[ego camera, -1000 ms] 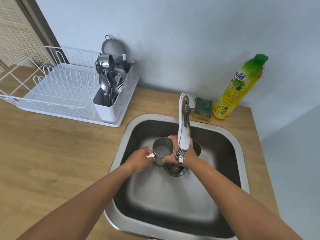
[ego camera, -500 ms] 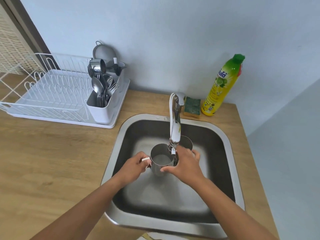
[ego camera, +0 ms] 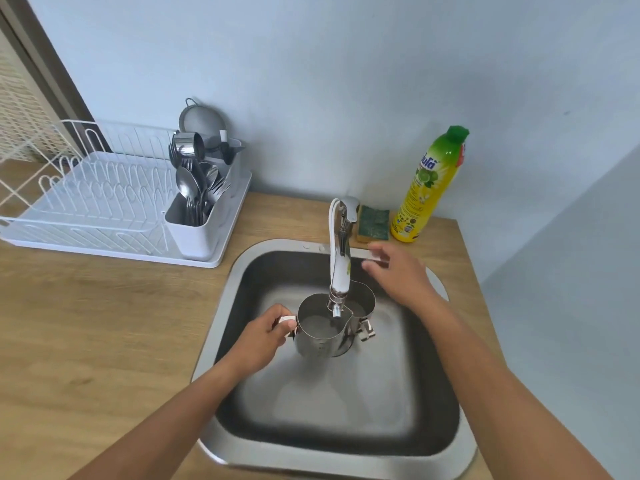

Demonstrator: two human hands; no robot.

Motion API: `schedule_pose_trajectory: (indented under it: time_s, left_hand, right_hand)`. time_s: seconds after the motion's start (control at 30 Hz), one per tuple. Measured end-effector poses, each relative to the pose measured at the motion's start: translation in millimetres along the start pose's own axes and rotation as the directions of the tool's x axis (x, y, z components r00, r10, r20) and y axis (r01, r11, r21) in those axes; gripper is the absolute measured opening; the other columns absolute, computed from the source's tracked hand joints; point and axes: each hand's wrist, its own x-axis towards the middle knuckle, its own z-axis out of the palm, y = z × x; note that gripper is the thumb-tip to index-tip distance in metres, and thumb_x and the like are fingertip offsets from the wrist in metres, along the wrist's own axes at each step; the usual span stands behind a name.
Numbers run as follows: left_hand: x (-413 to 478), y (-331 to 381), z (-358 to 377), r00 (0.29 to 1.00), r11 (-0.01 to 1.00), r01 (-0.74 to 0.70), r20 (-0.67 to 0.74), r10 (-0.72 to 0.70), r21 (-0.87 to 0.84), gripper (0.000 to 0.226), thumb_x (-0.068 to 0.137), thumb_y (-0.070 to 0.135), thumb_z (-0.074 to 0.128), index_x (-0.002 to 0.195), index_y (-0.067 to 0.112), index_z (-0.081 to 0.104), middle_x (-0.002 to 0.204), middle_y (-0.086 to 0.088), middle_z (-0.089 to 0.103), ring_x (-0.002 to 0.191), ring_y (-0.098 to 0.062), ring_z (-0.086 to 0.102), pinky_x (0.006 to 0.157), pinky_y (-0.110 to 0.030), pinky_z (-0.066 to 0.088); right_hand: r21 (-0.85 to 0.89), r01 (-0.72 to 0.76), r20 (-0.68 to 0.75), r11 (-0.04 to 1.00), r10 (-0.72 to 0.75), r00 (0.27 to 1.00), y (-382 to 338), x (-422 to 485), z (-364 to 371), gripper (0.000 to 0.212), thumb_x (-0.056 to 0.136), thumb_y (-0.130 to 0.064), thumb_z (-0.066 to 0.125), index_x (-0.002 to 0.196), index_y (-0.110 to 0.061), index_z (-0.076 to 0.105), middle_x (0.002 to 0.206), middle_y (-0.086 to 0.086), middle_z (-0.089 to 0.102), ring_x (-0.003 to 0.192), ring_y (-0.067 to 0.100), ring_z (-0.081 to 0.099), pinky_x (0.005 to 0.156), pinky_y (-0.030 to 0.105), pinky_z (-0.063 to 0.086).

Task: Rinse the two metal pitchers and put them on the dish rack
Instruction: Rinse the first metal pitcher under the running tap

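Observation:
Two metal pitchers stand together in the steel sink (ego camera: 242, 282) under the tap (ego camera: 341, 258). The nearer pitcher (ego camera: 317, 336) has its handle on the left, and my left hand (ego camera: 261, 339) grips that handle. The second pitcher (ego camera: 363, 306) sits just behind and to the right, partly hidden by the spout, its handle pointing right. My right hand (ego camera: 398, 275) hovers above the sink's back right, fingers spread towards the tap, holding nothing. The white dish rack (ego camera: 104, 202) stands on the counter at the far left.
A cutlery holder (ego camera: 194, 216) with spoons, forks and a small metal cup fills the rack's right end. A green sponge (ego camera: 372, 223) and a yellow dish-soap bottle (ego camera: 429, 188) stand behind the sink. The wooden counter (ego camera: 104, 323) stretches left of the sink.
My right hand let go of the pitchers and rose towards the tap at the sink's back. My left hand kept its grip on the nearer pitcher's handle.

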Motion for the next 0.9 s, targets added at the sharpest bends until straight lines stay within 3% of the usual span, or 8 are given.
schedule_pose_trajectory:
  time_s: [0.07, 0.2, 0.33, 0.47, 0.6, 0.83, 0.9]
  left_hand:
    - [1, 1, 0, 1.0, 1.0, 0.007, 0.0, -0.007, -0.01, 0.013, 0.097, 0.024, 0.058, 0.086, 0.018, 0.06, 0.081, -0.003, 0.062, 0.078, -0.018, 0.053, 0.093, -0.05, 0.051]
    - [2, 6, 0, 1.0, 0.999, 0.012, 0.008, -0.012, -0.037, 0.012, 0.097, 0.024, 0.058, 0.086, 0.018, 0.06, 0.075, 0.008, 0.062, 0.078, -0.017, 0.053, 0.092, -0.05, 0.052]
    - [3, 12, 0, 1.0, 0.999, 0.003, 0.0, -0.003, -0.031, 0.014, 0.098, 0.023, 0.056, 0.092, 0.012, 0.059, 0.095, -0.017, 0.064, 0.083, -0.019, 0.055, 0.093, -0.049, 0.052]
    - [5, 11, -3, 1.0, 1.0, -0.013, -0.003, 0.013, 0.001, 0.013, 0.098, 0.028, 0.055, 0.088, 0.021, 0.059, 0.093, -0.011, 0.066, 0.086, -0.025, 0.061, 0.095, -0.048, 0.053]
    - [7, 11, -3, 1.0, 1.0, -0.008, -0.001, 0.008, 0.016, 0.012, 0.099, 0.027, 0.054, 0.09, 0.02, 0.059, 0.093, -0.007, 0.066, 0.1, -0.037, 0.061, 0.096, -0.048, 0.054]
    - [6, 7, -1, 1.0, 0.999, -0.017, 0.002, 0.017, 0.037, 0.013, 0.098, 0.028, 0.055, 0.086, 0.025, 0.058, 0.095, -0.013, 0.065, 0.087, -0.028, 0.06, 0.093, -0.049, 0.052]
    - [6, 5, 0, 1.0, 0.999, -0.023, 0.006, 0.023, 0.049, 0.012, 0.098, 0.028, 0.055, 0.088, 0.023, 0.059, 0.097, -0.015, 0.065, 0.091, -0.035, 0.06, 0.093, -0.049, 0.051]
  right_hand:
    - [-0.011, 0.082, -0.069, 0.997, -0.082, 0.994, -17, 21, -4, 0.049, 0.092, -0.036, 0.061, 0.138, -0.024, 0.051, 0.144, -0.002, 0.053, 0.132, 0.018, 0.05, 0.112, 0.048, 0.035]
    - [-0.231, 0.185, 0.027, 0.955, -0.184, 0.983, -35, 62, 0, 0.061, 0.098, -0.037, 0.051, 0.153, -0.022, 0.028, 0.162, 0.0, 0.025, 0.149, 0.018, 0.025, 0.117, 0.05, 0.022]
    - [-0.391, 0.226, 0.107, 0.892, -0.2, 0.974, -34, 89, 8, 0.063, 0.101, -0.035, 0.045, 0.156, -0.018, 0.02, 0.166, 0.0, 0.013, 0.151, 0.017, 0.016, 0.117, 0.047, 0.021]
    - [-0.492, 0.272, 0.121, 0.827, -0.245, 0.962, -27, 97, 14, 0.061, 0.103, -0.031, 0.043, 0.156, -0.015, 0.018, 0.166, 0.002, 0.013, 0.152, 0.018, 0.015, 0.116, 0.046, 0.023]
    - [-0.547, 0.303, 0.11, 0.78, -0.292, 0.95, -25, 99, 15, 0.058, 0.102, -0.03, 0.043, 0.154, -0.013, 0.022, 0.164, 0.005, 0.019, 0.151, 0.019, 0.02, 0.114, 0.043, 0.026]
    - [-0.575, 0.322, 0.109, 0.752, -0.32, 0.941, -25, 100, 14, 0.056, 0.103, -0.028, 0.04, 0.154, -0.012, 0.023, 0.163, 0.007, 0.021, 0.15, 0.021, 0.021, 0.114, 0.044, 0.025]
    - [-0.585, 0.325, 0.115, 0.743, -0.321, 0.94, -26, 103, 14, 0.054, 0.104, -0.028, 0.039, 0.153, -0.012, 0.024, 0.163, 0.008, 0.023, 0.15, 0.021, 0.022, 0.114, 0.046, 0.025]
